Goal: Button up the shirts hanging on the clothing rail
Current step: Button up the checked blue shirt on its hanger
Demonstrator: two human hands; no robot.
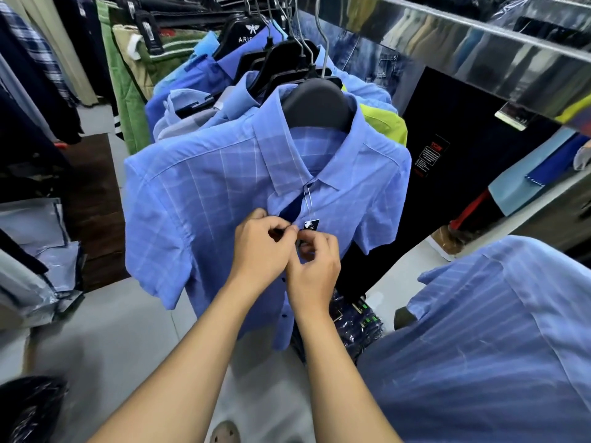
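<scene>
Blue checked short-sleeve shirt (204, 199) hangs front-on at frame centre on a black hanger (315, 102), collar far, hem near. Placket runs vertical; top stays open in a dark V above the hands, two dark buttons (284, 279) visible below them. Left hand (260, 251) pinches the left placket edge between thumb and fingers. Right hand (315, 270) has fingers curled, pinching at the right edge, button itself hidden. Both sit at the same height, touching the placket. Hang tag (311, 225) dangles just above the fingers. More blue shirts (204, 75) queue behind, further along the rail (479, 30).
</scene>
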